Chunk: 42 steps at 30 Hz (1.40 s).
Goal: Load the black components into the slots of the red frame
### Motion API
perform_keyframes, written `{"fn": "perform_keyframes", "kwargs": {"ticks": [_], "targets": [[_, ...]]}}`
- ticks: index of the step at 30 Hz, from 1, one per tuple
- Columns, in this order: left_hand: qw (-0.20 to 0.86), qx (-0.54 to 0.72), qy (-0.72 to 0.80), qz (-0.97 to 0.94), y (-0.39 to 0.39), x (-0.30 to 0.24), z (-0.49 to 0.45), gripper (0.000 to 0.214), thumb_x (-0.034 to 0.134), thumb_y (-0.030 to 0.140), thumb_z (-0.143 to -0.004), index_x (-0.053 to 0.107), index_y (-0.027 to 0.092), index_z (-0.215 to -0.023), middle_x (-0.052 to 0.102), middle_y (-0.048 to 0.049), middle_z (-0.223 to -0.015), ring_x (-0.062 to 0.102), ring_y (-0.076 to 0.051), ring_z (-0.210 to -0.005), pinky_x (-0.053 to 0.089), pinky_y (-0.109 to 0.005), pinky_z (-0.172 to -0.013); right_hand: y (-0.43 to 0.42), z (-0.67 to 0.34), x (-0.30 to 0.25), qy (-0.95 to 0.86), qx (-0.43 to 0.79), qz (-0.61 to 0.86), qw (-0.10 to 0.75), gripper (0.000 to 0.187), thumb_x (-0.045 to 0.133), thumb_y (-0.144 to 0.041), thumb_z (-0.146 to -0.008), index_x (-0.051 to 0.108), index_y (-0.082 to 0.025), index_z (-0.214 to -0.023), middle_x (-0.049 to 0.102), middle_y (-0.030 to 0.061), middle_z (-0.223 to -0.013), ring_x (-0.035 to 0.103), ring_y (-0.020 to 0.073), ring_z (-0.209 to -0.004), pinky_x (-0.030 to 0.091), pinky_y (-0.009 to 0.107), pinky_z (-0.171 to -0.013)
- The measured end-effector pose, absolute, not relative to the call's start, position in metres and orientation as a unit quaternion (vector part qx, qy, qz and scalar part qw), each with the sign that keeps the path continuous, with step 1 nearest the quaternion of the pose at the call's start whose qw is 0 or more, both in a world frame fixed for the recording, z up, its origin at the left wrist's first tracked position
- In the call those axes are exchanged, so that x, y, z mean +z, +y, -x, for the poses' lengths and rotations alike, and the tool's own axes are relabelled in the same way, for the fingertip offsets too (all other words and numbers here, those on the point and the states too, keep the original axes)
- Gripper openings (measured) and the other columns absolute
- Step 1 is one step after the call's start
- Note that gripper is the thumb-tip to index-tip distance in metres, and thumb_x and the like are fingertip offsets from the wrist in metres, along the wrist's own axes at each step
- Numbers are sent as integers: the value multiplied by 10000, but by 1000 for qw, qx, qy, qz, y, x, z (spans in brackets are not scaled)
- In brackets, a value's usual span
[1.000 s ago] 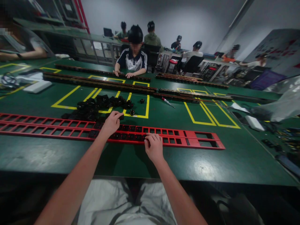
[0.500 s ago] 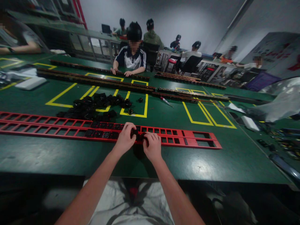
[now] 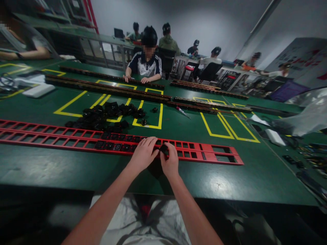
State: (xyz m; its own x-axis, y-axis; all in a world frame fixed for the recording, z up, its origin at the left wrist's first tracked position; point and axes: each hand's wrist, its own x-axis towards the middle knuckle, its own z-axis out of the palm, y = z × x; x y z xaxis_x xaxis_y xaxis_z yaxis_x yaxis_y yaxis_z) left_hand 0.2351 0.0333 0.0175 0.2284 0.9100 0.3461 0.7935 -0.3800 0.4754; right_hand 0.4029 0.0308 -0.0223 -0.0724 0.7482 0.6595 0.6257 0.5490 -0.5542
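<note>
Both hands have drawn together since a second ago: the left hand (image 3: 144,153), then out by the pile of black sockets (image 3: 107,115), now sits beside the right hand (image 3: 170,164) over the near bar of the red frame (image 3: 221,158). Between them is one black socket (image 3: 163,148), tilted over an opening and, as far as I can judge, not yet flush. Left fingertips press its left side, and the right thumb and forefinger grip its right, so both sets of fingers are clenched on it.

Just left of the hands, a short run of openings in both bars already carries seated sockets (image 3: 114,146). Further left, a long stretch of both bars stands open. So do the few small openings right of the hands, up to the two large windows at the right end. By that measure only a small part of the frame is filled and most is left. Many loose sockets lie on the table (image 3: 76,170) just beyond the frame.
</note>
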Motion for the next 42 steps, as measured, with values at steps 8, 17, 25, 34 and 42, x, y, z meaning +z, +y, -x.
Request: {"fn": "perform_keyframes", "kwargs": {"ticks": [8,17,25,34,42], "targets": [[9,209,565,-798,35,4,-233,478,433,284,-1001,551,184,-1454,489,-85,-1561,444,-271,-1456,310,-519,-1242,31,-402,-24,-705,107,503,489,470,536,-264,-965,526,-191,-1429,640,158,-1288,618,255,-1224,529,450,-1072],[-17,215,563,-798,34,1,-235,475,399,295,-1017,562,187,-1449,501,-68,-1550,444,-259,-1457,324,-506,-1229,56,-409,-3,-705,137,510,474,357,617,-240,-886,603,-185,-1238,686,128,-1172,660,254,-1074,556,430,-981],[-19,230,571,-788,33,-1,-237,499,410,297,-1009,536,158,-1472,508,-99,-1543,465,-264,-1441,339,-487,-1223,71,-406,-8,-778,47,472,412,345,552,-174,-936,622,-175,-1273,701,131,-1221,645,262,-1116,528,441,-1006],[-10,245,581,-776,32,-2,-236,465,399,308,-1021,571,187,-1436,547,-86,-1514,494,-261,-1414,382,-472,-1191,70,-410,-15,-760,74,490,422,311,525,-104,-899,661,-218,-1155,683,103,-1297,652,231,-1192,561,402,-1010],[-1,250,576,-778,32,-1,-234,464,427,295,-1007,567,186,-1435,545,-91,-1515,489,-264,-1417,381,-473,-1191,68,-408,-14,-751,86,491,432,284,513,-155,-939,667,-210,-1172,651,132,-1299,644,229,-1201,570,388,-996]]}}
